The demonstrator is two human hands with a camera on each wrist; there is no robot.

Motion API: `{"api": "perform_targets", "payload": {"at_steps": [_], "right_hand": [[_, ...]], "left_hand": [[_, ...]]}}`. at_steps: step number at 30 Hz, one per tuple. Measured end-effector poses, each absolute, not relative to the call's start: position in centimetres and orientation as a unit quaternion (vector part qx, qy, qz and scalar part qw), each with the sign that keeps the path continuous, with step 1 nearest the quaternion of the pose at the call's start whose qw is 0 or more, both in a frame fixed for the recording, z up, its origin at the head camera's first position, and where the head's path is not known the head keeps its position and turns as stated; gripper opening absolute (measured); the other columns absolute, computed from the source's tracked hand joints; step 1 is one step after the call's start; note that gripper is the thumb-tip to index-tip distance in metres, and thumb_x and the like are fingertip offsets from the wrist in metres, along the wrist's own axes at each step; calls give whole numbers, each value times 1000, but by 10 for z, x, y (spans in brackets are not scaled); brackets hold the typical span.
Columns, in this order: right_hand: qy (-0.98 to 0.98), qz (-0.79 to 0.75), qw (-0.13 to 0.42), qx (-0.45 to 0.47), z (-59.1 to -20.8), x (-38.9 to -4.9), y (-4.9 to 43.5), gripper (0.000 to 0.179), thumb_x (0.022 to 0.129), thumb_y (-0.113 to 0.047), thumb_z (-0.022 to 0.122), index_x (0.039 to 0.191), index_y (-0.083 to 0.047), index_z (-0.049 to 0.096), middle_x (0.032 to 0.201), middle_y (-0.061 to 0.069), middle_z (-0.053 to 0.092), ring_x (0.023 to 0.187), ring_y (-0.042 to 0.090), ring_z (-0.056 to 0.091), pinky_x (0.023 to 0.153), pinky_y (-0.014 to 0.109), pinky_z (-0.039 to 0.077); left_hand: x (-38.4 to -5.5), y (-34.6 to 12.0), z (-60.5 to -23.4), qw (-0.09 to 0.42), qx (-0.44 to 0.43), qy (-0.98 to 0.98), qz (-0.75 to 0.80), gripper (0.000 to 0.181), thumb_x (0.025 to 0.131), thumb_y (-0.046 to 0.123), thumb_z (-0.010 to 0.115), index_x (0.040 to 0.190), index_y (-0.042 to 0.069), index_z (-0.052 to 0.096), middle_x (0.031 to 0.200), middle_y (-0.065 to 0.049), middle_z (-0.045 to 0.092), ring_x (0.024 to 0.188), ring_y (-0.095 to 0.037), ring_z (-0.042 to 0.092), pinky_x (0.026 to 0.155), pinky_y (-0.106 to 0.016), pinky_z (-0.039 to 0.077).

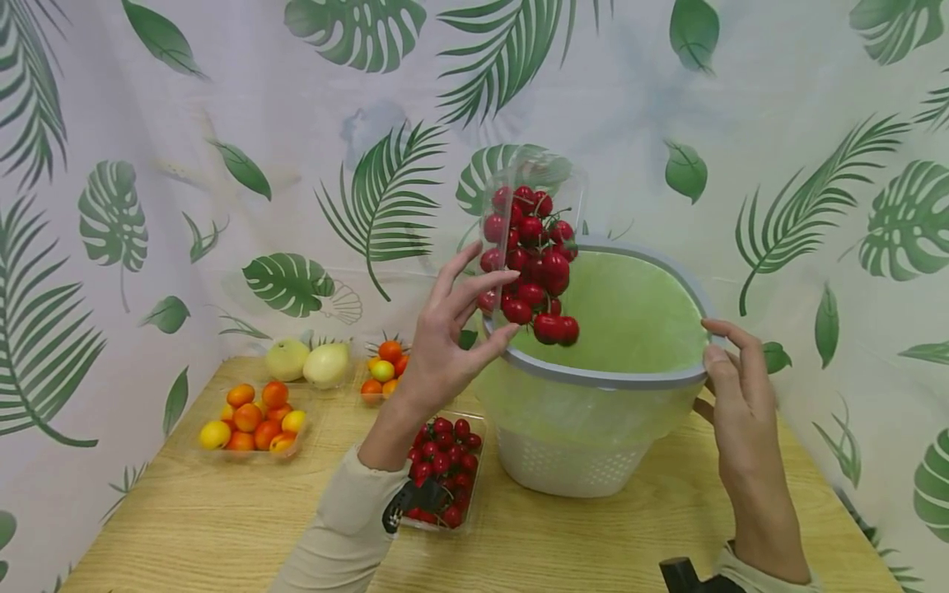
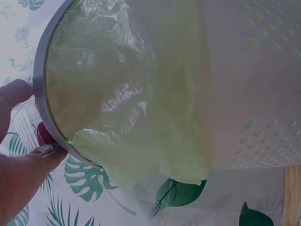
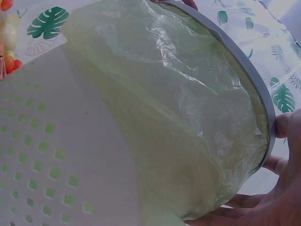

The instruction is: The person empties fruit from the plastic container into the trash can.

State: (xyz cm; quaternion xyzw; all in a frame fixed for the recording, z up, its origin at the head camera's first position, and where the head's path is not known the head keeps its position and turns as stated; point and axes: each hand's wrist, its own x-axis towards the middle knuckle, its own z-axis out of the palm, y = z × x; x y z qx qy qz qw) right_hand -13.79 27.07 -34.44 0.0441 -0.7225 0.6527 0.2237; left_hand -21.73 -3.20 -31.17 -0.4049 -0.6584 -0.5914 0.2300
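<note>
Clear plastic punnet [image 1: 534, 170] of red cherries [image 1: 530, 262], held tilted in left grip [image 1: 448, 329] above rim [image 1: 615, 379] of lined basket [image 1: 571, 469], seemingly for a downhill slope, with right grip [image 1: 745, 395] pinching the opposite edge, apparently for steadiness.

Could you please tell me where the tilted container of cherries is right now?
In the head view, the tilted container of cherries is in the left hand, at the left side of the gray-rimmed bin.

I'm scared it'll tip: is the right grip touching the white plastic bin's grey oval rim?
Touching. The right wrist view shows the right grip, fingers against the grey rim.
</note>
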Motion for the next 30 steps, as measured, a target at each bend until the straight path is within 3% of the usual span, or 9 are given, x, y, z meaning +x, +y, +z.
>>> {"api": "perform_targets", "payload": {"at_steps": [5,14,20,30], "right_hand": [[-724,651,222,44,-345,-137,271,45,111,-34,42,153,-19,42,129,10,50,118,23,56,79,18,50],[-721,653,226,43,-345,-137,270,44,111,-33,42,152,-18,43,130,10,51,117,21,57,79,17,51],[-714,662,225,42,-346,-137,271,43,111,-31,42,152,-18,43,129,9,50,116,19,57,78,16,52],[-718,657,226,43,-344,-137,270,44,111,-32,42,152,-18,43,128,10,51,117,21,57,79,17,51]], "left_hand": [[-217,-32,-313,231,-406,-659,-590,51,87,-9,74,135,3,62,165,-13,24,144,-29,40,114,-40,40],[-217,-32,-314,236,-408,-658,-588,50,87,-10,75,134,2,63,166,-7,23,117,-28,57,113,-40,43],[-216,-30,-314,240,-411,-655,-587,49,86,-11,74,132,1,63,166,-8,23,139,-29,48,113,-42,42],[-218,-28,-310,275,-426,-655,-561,46,85,-14,72,128,0,66,167,-13,23,144,-29,43,109,-45,47]]}}
